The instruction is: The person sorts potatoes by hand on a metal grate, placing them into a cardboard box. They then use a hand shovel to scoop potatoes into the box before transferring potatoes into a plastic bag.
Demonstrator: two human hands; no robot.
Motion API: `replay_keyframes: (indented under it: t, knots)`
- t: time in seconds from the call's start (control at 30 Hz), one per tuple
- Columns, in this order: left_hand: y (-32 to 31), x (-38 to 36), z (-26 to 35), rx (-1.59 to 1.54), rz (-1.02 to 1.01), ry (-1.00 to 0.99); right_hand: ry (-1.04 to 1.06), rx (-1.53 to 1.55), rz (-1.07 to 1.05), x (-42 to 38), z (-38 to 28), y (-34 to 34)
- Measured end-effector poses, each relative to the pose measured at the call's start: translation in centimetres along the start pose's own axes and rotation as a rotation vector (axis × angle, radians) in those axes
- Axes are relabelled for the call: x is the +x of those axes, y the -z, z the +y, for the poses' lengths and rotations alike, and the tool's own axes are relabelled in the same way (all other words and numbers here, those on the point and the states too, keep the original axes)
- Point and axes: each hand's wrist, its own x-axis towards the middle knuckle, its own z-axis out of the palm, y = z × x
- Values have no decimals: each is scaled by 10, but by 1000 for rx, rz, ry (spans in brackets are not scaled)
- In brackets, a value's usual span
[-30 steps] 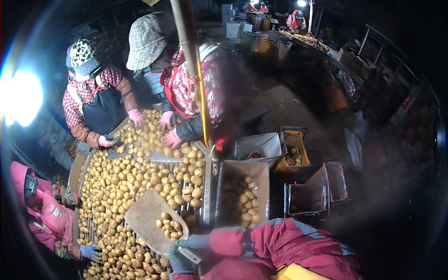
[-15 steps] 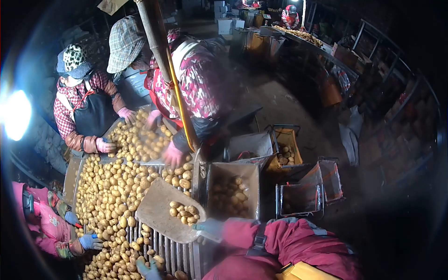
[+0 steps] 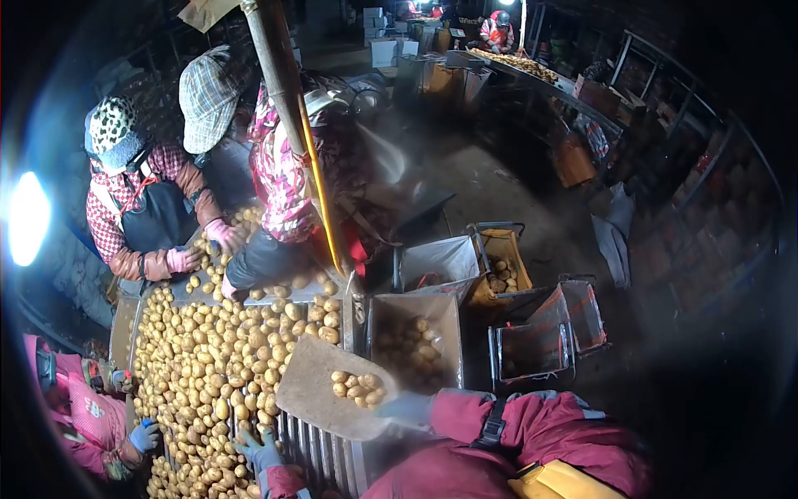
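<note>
A flat, worn scoop-shaped tray (image 3: 312,391) lies tilted over the metal slats, with several potatoes (image 3: 359,387) at its right end. My right hand (image 3: 406,409), in a light glove and blurred, is at that end; its grip is partly hidden, but the tray moves with it. My left hand (image 3: 261,450), in a blue-grey glove, has its fingers spread at the edge of the potato heap (image 3: 204,358). Bare slats (image 3: 320,453) of the sorting table show between my hands.
Two co-workers (image 3: 145,195) (image 3: 287,166) lean over the table's far end; another person (image 3: 87,407) works at left. A wooden post (image 3: 287,79) rises at the table corner. A crate of potatoes (image 3: 455,333) and lined frame bins (image 3: 532,349) stand at right.
The tray and my right hand have shifted right together. My left hand has moved up onto the heap. The co-worker at the post has bent lower, and potatoes at the far end have thinned.
</note>
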Motion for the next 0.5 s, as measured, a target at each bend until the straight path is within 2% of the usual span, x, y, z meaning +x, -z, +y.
replay_keyframes:
  t: [0.1,0.13,0.17,0.23,0.3,0.33,0.43,0.47,0.5]
  knots:
    - [10,-12,-7,94,-181,-239,-2,-49,19,-9,-2,1]
    - [36,-25,9,94,-213,-215,-36,-46,8,-17,-9,2]
    - [55,-35,10,62,-150,-190,-33,-51,-12,-13,-3,5]
    - [57,-22,-88,278,-32,-81,-29,-60,-50,1,15,15]
    - [82,-42,-105,757,7,20,-34,-80,-57,4,22,21]
    - [94,-54,-103,610,-34,-5,-42,-100,-54,1,21,21]
    - [78,-77,-70,737,-157,13,-57,-124,-79,-4,15,19]
    - [50,-70,-88,688,64,-282,-62,-129,-87,-7,14,21]
    - [30,-65,-78,395,-236,61,-36,-134,-96,-5,17,24]
